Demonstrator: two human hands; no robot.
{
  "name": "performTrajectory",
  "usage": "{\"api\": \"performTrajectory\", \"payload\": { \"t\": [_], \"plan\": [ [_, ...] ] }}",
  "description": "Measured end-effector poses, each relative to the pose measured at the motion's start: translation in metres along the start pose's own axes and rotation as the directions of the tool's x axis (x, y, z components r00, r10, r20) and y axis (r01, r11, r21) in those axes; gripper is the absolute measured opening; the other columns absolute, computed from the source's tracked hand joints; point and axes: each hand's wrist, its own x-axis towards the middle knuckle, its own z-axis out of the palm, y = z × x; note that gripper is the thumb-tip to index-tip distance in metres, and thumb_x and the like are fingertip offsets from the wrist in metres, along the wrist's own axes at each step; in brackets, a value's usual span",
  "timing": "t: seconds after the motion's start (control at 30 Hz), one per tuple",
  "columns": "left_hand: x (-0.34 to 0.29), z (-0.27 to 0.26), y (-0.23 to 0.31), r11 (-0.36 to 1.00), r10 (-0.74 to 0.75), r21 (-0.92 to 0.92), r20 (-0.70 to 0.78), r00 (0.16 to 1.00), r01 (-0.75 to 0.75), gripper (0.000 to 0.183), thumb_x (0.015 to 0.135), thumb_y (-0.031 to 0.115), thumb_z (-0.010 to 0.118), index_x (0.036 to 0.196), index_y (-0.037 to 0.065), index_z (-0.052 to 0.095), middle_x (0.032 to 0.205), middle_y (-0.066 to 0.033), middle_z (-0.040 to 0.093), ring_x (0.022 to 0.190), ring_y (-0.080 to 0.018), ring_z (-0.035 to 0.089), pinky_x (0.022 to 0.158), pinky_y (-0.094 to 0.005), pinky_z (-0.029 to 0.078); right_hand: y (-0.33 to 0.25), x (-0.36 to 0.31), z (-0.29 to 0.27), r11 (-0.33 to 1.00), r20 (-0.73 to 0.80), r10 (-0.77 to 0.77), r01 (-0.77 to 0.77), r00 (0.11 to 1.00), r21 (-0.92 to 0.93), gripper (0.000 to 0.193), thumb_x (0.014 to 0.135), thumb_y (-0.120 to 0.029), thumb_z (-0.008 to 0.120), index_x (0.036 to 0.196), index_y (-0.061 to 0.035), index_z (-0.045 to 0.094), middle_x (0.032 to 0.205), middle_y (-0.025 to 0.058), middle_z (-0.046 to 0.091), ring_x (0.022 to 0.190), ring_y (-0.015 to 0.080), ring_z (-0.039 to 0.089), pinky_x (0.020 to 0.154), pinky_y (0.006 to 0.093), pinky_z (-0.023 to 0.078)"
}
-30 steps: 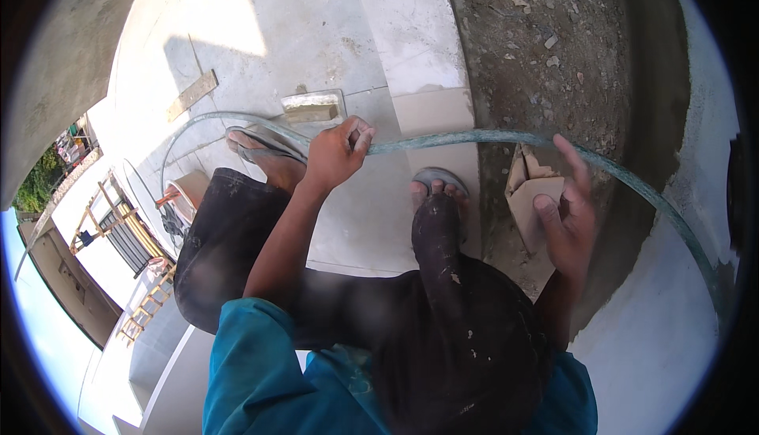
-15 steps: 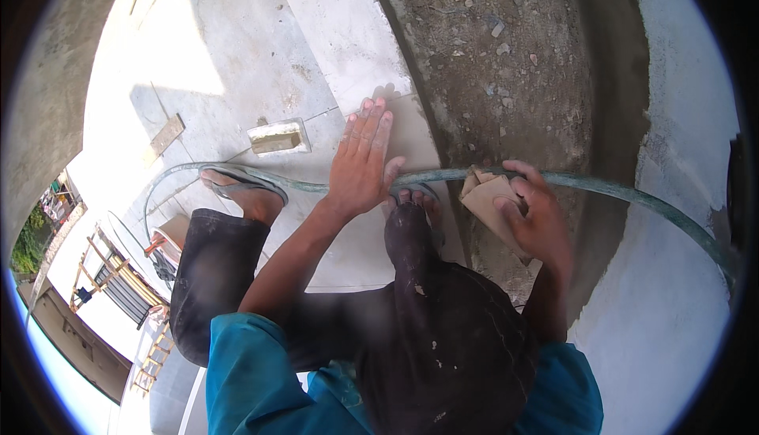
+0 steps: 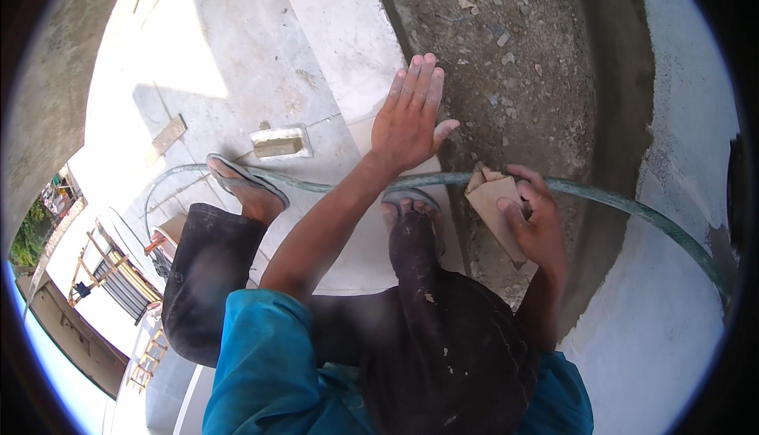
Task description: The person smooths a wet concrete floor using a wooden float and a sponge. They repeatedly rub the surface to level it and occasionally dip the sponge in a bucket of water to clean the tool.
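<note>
My left hand (image 3: 409,112) is flat with the fingers stretched, over the edge of a pale tiled ledge (image 3: 340,35) where it meets a strip of dirt (image 3: 506,79). Whether the palm touches the ledge I cannot tell. White dust coats its fingertips. In my right hand (image 3: 540,217) is a folded tan paper sheet (image 3: 494,204), gripped by its right side with thumb and fingers. That hand is over the dirt, just below a green hose (image 3: 632,196) that runs across the ground. My sandalled foot (image 3: 411,204) stands on the ledge between both hands.
A rectangular float (image 3: 281,142) lies on the pale floor tiles, with a thin flat board (image 3: 168,136) to its left. Beside my left knee is a bucket (image 3: 170,232). A white wall (image 3: 680,142) rises on the right. Rubble pieces dot the dirt.
My left hand has moved forward and right, from the tiled surface to the ledge's edge, its thumb now spread wider. My right hand keeps hold of the folded paper sheet, almost unmoved.
</note>
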Motion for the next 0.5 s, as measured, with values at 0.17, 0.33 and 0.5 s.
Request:
{"api": "performTrajectory", "payload": {
  "t": [0.17, 0.33, 0.5],
  "plan": [
    [0.005, -0.003, -0.017, 0.993, -0.088, 0.068, -0.095, 0.992, 0.095, 0.079, 0.103, 0.050, 0.039, 0.152, -0.010, 0.022, 0.161, -0.0290, 0.019, 0.151, -0.0425, 0.018, 0.122, -0.0531, 0.016, 0.003, 0.000, 0.000, 1.000, -0.010, -0.012, 0.012, 1.000, 0.007, 0.026, 0.087, -0.012, 0.067, 0.106, 0.0048, 0.066, 0.132, 0.0164, 0.060, 0.117, 0.0328, 0.061, 0.097, 0.0390, 0.048],
    [0.006, -0.035, -0.128, 0.794, -0.560, 0.040, -0.340, 0.755, 0.607, 0.081, 0.105, 0.054, 0.032, 0.155, -0.008, 0.016, 0.163, -0.0287, 0.012, 0.152, -0.0442, 0.012, 0.122, -0.0559, 0.008, 0.005, -0.002, -0.002, 1.000, -0.016, -0.019, 0.019, 1.000, 0.006, 0.025, 0.087, -0.013, 0.067, 0.104, 0.0055, 0.065, 0.131, 0.0164, 0.060, 0.117, 0.0325, 0.061, 0.097, 0.0389, 0.047],
    [-0.019, -0.088, -0.175, 0.551, -0.734, -0.072, -0.515, 0.442, 0.832, 0.084, 0.106, 0.055, 0.023, 0.153, -0.014, 0.009, 0.161, -0.0351, 0.001, 0.152, -0.0471, 0.000, 0.121, -0.0588, 0.001, 0.011, -0.004, 0.002, 0.998, -0.033, -0.030, 0.032, 0.999, 0.058, 0.024, 0.087, -0.013, 0.067, 0.102, 0.0058, 0.064, 0.132, 0.0163, 0.060, 0.116, 0.0319, 0.061, 0.097, 0.0387, 0.047]
  ]
}}
